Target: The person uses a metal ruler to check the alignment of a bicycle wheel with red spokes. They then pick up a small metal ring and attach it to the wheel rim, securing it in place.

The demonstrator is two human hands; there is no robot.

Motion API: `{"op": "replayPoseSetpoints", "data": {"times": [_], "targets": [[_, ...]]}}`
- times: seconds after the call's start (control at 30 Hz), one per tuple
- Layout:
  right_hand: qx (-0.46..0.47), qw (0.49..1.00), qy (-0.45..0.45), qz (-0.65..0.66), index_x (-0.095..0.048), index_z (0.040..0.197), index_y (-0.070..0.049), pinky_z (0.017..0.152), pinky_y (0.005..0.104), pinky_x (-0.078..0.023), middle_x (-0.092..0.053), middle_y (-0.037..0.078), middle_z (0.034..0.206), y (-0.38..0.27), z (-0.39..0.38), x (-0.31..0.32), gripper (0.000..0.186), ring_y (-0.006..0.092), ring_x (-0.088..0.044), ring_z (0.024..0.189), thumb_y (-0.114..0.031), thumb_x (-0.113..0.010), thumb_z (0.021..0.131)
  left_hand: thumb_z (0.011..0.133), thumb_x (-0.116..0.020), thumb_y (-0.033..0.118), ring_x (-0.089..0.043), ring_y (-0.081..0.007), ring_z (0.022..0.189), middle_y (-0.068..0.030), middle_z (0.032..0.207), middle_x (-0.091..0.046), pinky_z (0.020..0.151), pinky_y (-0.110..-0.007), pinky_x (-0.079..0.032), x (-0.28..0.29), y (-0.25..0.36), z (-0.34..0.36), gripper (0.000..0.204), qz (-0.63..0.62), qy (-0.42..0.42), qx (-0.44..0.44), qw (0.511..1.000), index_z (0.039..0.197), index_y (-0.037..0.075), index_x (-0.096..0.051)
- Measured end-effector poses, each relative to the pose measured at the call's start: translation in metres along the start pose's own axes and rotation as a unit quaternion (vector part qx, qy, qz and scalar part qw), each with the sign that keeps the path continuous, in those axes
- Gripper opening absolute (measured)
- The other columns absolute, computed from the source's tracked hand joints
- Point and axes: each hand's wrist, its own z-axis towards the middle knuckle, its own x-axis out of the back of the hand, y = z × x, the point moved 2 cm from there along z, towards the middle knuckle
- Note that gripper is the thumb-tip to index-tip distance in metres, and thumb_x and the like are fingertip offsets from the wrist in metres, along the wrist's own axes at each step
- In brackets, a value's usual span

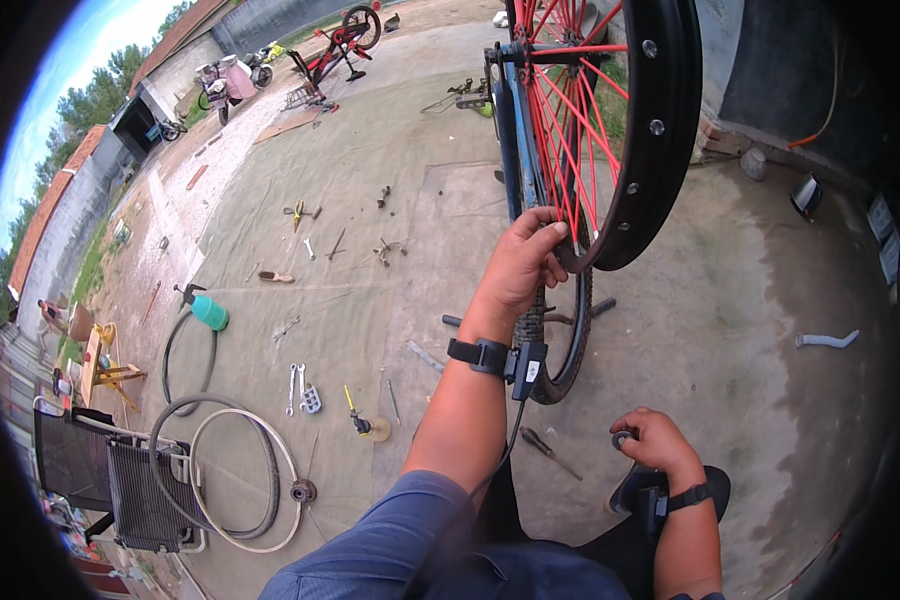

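Red-spoked wheel (660, 190) held by its rim, upper part out of view

Largest first, a blue bicycle frame (512, 150) stands behind the wheel, much of it covered; how the two connect is hard to make out. The wheel sits at upper centre above the concrete floor (730, 350), its black rim cut off by the top edge. Below it shows a black tyre (560, 388), partly behind the left forearm.

At lower left, a grey hoop (156, 450) and a pale hoop (196, 450) overlap near a mesh chair (150, 495).

Of the hands, the left hand (530, 258) grips the rim's lower edge, thumb in sight, some fingertips hidden. The right hand (662, 442) is curled, thumb and finger closed on a small piece. Between the forearms lies a screwdriver (550, 453) on the floor.

Smallest is that dark, rounded piece (622, 438), half covered by fingers; its kind cannot be told.
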Motion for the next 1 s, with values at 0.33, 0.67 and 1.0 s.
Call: {"op": "replayPoseSetpoints", "data": {"times": [0.33, 0.67, 1.0], "targets": [[-0.009, 1.000, -0.004, 0.010, -0.077, 0.103, -0.008, 0.079, 0.0402, -0.055, -0.069, 0.017, 0.093, -0.0039, 0.0001, 0.0011, 0.027, 0.0339, -0.068, 0.086, -0.012, -0.067, 0.078, 0.098, -0.069, 0.026, -0.063, -0.0100, 0.053, -0.0025, 0.082, -0.067, 0.045, -0.021, -0.046, 0.0002, 0.0003, -0.0001, 0.033, 0.002, -0.001, -0.007, 1.000, 0.122, 0.006, -0.060], [-0.010, 1.000, -0.007, 0.007, -0.077, 0.103, -0.009, 0.079, 0.0398, -0.055, -0.069, 0.016, 0.093, -0.0018, -0.0001, 0.0008, 0.027, 0.0333, -0.068, 0.085, -0.013, -0.068, 0.078, 0.098, -0.069, 0.028, -0.064, -0.0096, 0.053, -0.0021, 0.083, -0.068, 0.045, -0.021, -0.046, 0.0014, -0.0011, 0.0003, 0.033, 0.006, -0.004, -0.011, 1.000, 0.122, 0.007, -0.060], [-0.010, 1.000, -0.010, 0.004, -0.077, 0.104, -0.009, 0.080, 0.0399, -0.055, -0.069, 0.017, 0.094, -0.0016, -0.0004, 0.0011, 0.027, 0.0335, -0.067, 0.086, -0.012, -0.067, 0.078, 0.098, -0.069, 0.028, -0.064, -0.0099, 0.053, -0.0022, 0.082, -0.067, 0.046, -0.021, -0.047, -0.0016, 0.0014, -0.0007, 0.034, 0.007, 0.002, -0.007, 1.000, 0.123, 0.006, -0.060]]}}
